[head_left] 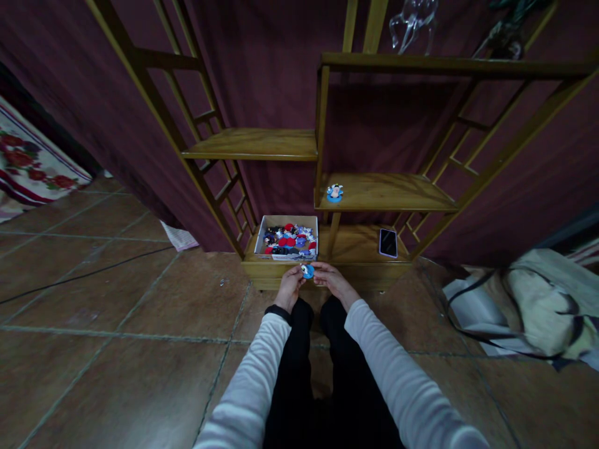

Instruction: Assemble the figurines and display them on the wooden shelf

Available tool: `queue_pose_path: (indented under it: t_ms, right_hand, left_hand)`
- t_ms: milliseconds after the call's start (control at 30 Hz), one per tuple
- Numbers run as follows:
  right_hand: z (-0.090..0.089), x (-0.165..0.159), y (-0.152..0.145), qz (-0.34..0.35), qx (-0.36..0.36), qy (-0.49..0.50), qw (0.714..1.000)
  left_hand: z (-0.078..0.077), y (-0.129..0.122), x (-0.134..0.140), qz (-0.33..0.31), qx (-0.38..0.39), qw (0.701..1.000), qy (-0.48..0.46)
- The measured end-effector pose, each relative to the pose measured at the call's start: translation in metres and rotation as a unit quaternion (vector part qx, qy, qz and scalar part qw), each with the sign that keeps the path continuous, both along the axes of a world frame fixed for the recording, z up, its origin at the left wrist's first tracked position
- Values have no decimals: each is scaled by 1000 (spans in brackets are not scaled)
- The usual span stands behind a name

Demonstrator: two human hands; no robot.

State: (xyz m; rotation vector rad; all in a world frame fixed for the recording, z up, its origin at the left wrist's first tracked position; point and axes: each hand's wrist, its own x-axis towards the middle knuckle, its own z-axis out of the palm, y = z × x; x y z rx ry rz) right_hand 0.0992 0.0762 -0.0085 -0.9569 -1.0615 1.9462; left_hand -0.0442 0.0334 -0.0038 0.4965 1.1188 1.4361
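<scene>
Between my two hands is a small figurine (307, 270) with a round blue base, held just in front of the lower shelf edge. My left hand (291, 282) pinches its left side, and my right hand (328, 277) grips the base from the right. Beyond them, an open cardboard box (262, 226) on the bottom shelf holds many small figurines in red, purple, black and white. A similar figurine (335, 193) with a blue base stands upright at the left end of the middle right shelf (388, 191).
A phone or tablet (388, 242) with a dark screen lies on the bottom shelf at right. Clear glass animal (413, 25) stands on the top shelf. Bags (538, 299) lie on the tiled floor at right; a black cable (93, 272) crosses it at left.
</scene>
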Motion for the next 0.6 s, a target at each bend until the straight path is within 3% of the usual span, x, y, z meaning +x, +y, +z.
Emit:
queue_pose_path:
  t_ms: [233,600]
  right_hand:
    - [-2,0,1,-32,-10,14,999]
    - [0,-5,-1,-13,-1,41,999]
  left_hand:
    - [2,-1,1,9,-20,999,-42]
    - [0,-1,3,14,1,998,-60]
